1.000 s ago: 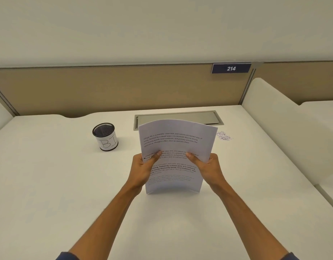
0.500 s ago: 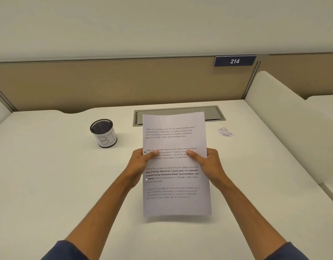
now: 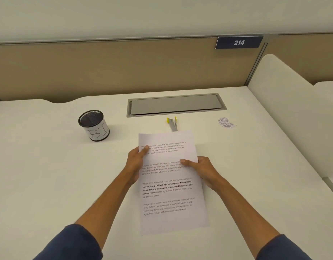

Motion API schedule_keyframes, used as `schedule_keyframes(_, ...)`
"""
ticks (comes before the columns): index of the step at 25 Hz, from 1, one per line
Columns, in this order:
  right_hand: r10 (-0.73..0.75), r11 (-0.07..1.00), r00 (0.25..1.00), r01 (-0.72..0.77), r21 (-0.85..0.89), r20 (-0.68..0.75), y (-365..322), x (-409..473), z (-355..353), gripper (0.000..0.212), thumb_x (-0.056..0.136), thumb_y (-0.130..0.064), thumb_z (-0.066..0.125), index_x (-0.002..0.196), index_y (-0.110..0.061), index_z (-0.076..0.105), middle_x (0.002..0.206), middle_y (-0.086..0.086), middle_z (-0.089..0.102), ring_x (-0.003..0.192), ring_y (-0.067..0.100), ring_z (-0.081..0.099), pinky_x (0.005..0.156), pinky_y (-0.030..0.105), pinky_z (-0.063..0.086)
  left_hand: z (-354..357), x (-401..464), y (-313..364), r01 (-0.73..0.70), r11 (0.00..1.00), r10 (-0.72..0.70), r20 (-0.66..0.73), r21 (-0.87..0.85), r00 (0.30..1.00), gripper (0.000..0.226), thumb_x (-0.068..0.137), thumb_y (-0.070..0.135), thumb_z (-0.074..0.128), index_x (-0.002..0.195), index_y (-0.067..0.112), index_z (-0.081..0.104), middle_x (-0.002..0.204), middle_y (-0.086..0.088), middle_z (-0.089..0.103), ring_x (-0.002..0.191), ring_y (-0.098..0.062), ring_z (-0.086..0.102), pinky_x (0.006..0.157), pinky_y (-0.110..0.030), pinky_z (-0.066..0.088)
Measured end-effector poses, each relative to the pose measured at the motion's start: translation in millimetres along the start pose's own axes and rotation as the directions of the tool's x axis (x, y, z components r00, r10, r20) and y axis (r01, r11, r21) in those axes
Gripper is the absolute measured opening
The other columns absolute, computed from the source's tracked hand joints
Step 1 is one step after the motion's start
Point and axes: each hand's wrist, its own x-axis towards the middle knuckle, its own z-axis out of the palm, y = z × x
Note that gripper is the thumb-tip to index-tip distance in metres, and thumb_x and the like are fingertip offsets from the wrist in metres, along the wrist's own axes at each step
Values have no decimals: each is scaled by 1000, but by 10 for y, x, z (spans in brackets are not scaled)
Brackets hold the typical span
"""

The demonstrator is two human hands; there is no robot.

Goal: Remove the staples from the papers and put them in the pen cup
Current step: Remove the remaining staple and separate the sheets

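A stack of printed white papers (image 3: 171, 186) lies almost flat, low over the white desk in front of me. My left hand (image 3: 136, 162) grips its left edge, thumb on top near the upper left corner. My right hand (image 3: 201, 169) grips the right edge, thumb pressed on the page. No staple is visible from here. Just beyond the papers' top edge lies a grey staple remover with yellow tips (image 3: 172, 123). The black mesh pen cup (image 3: 94, 125), labelled "BI", stands upright at the left rear.
A small heap of loose staples or paper bits (image 3: 226, 122) sits at the right rear. A grey cable hatch (image 3: 176, 104) is set into the desk at the back. A white divider (image 3: 289, 117) bounds the right side; a tan partition runs behind.
The papers came down from upright to nearly flat over the desk, uncovering the staple remover behind them. My left hand slid up toward the top left corner.
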Motion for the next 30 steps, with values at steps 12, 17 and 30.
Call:
schedule_keyframes(12, -446, 720, 828, 107, -686, -339, -547, 1180, 86, 35, 81, -45, 69, 105, -19, 68, 104, -5, 70, 95, 14, 65, 83, 31, 50, 26, 228, -159, -72, 987, 80, -48, 144, 996, 18, 102, 22, 53, 97, 15, 69, 87, 0, 77, 80, -21, 74, 68, -36, 60)
schedule_keyframes(17, -428, 541, 855, -18, -841, -294, -665, 1545, 325, 40, 81, -51, 67, 94, -13, 63, 101, 3, 67, 93, 26, 63, 69, 30, 41, 56, 261, -195, -52, 988, 61, -60, 146, 996, 19, 102, 22, 52, 96, 16, 69, 84, 2, 77, 77, -20, 74, 69, -37, 59)
schedule_keyframes(30, -373, 810, 866, 129, -572, -333, -709, 1589, 274, 30, 83, -45, 67, 100, -21, 69, 92, -7, 65, 85, 19, 61, 76, 33, 47, 108, 147, -141, -127, 984, 137, -74, 127, 988, 19, 102, 23, 53, 100, 14, 69, 88, -2, 77, 77, -22, 75, 64, -34, 60)
